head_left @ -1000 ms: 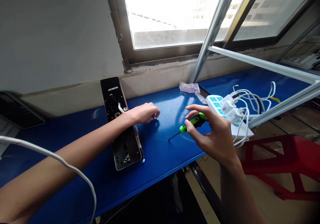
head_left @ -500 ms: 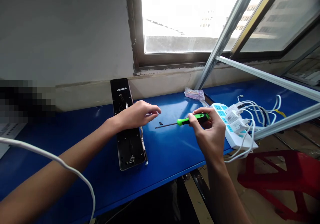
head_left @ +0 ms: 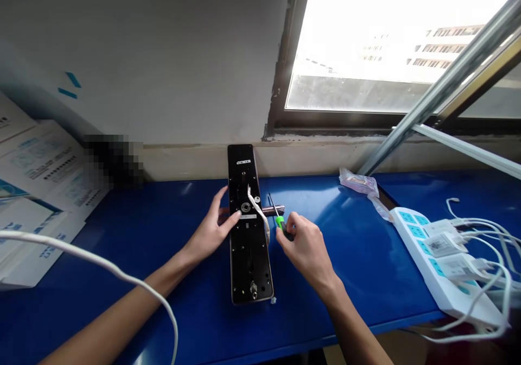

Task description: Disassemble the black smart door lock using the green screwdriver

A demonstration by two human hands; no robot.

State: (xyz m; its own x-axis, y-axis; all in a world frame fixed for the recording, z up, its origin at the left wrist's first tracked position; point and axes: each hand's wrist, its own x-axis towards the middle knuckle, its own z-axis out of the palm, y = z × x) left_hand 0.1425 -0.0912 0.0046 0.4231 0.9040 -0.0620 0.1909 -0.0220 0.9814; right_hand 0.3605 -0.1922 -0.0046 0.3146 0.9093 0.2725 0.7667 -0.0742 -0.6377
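Observation:
A long black panel point(head_left: 249, 251) with a white cable point(head_left: 258, 208) lies on the blue table, its far end near the wall. My left hand point(head_left: 211, 229) holds the panel's left edge, thumb on its face near the round hole. On the panel's right side, a pinkish metal tube point(head_left: 273, 210) sticks out from beneath it. My right hand point(head_left: 306, 243) is closed round a green and black screwdriver point(head_left: 280, 222), just right of the panel. The screwdriver's shaft points up and away, over the tube.
White power strip point(head_left: 423, 267) with plugged-in chargers and cables stands at the right. A plastic packet point(head_left: 360, 182) lies near the window wall. White boxes point(head_left: 44, 180) are stacked at the left. A white cable point(head_left: 101, 263) hangs across the lower left.
The view has swung left. My left hand has moved from across the panel to its left edge. My right hand has brought the screwdriver beside the panel, its tip now pointing away from me.

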